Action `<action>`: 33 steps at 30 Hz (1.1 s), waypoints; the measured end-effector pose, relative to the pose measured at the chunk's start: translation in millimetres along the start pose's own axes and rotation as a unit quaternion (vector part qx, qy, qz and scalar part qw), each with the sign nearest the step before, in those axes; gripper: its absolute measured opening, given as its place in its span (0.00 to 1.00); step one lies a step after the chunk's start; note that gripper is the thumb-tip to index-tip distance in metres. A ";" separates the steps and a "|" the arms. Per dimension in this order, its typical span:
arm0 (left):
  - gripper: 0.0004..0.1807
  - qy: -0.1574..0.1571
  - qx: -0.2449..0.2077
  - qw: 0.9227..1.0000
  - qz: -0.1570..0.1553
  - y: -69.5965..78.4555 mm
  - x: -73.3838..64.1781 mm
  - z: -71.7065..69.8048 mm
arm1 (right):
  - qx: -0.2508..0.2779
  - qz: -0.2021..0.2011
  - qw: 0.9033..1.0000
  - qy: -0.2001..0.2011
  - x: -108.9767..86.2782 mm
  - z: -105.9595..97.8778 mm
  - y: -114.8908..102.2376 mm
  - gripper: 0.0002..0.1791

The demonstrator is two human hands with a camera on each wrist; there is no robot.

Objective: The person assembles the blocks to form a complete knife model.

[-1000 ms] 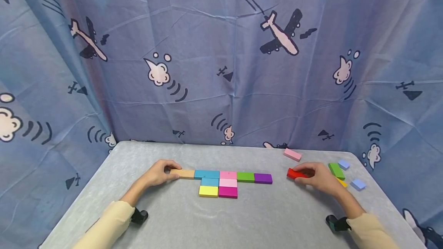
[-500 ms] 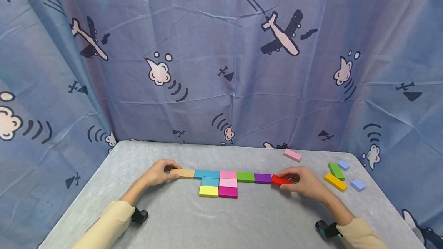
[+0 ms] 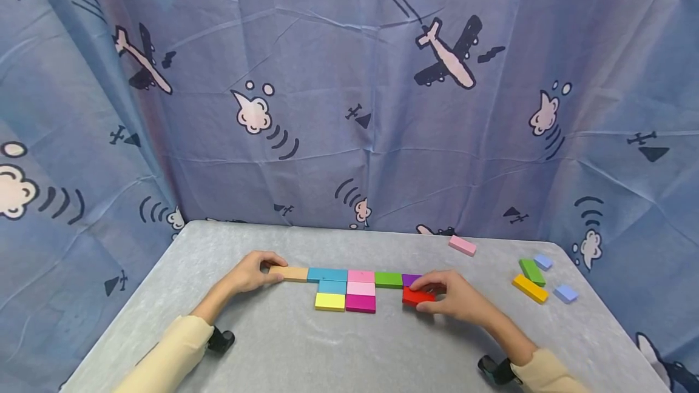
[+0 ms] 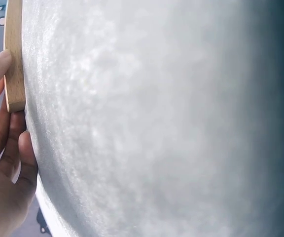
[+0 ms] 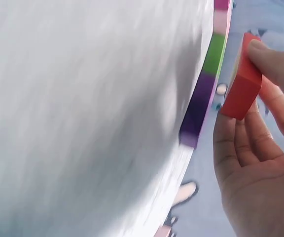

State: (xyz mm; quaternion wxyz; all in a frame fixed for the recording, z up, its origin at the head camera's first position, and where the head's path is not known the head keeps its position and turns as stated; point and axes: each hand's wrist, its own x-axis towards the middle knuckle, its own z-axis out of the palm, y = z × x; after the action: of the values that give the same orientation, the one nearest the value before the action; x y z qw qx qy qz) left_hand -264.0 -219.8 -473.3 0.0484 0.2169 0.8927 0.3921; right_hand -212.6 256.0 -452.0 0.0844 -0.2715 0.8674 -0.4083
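My left hand (image 3: 253, 273) pinches the left end of a tan wooden block (image 3: 293, 274); the left wrist view shows the thumb along its side. From there a row runs right through a blue block (image 3: 327, 275), a pink one (image 3: 361, 276), a green one (image 3: 388, 280) and a purple one (image 3: 411, 279). Between thumb and fingers my right hand (image 3: 457, 299) holds a red block (image 3: 416, 298), which overlaps the near side of the purple block in the head view. In the right wrist view the red block (image 5: 245, 84) is raised, apart from the row.
Under the row's middle lie a short blue block (image 3: 331, 287), a light pink (image 3: 361, 288), a yellow (image 3: 330, 301) and a magenta one (image 3: 361, 302). Loose blocks lie at right: green (image 3: 532, 272), orange-yellow (image 3: 530, 288), light blue (image 3: 565, 293). A pink block (image 3: 462, 245) is farther back.
My right hand has carried the red block leftward, past the purple block's right end to its near side. The left hand stays on the tan block.
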 end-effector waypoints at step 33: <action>0.11 -0.003 0.001 1.000 -0.002 -0.1 0.7 -1.0 | 0.025 -0.072 0.995 -0.063 73.8 97.6 -73.9 0.13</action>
State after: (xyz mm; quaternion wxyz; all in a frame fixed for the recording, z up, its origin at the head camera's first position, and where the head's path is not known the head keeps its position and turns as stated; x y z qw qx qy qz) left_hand -264.9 -220.3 -472.7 0.0520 0.2162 0.8933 0.3905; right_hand -208.8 113.1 -454.4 0.1155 -0.3563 0.8282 -0.4169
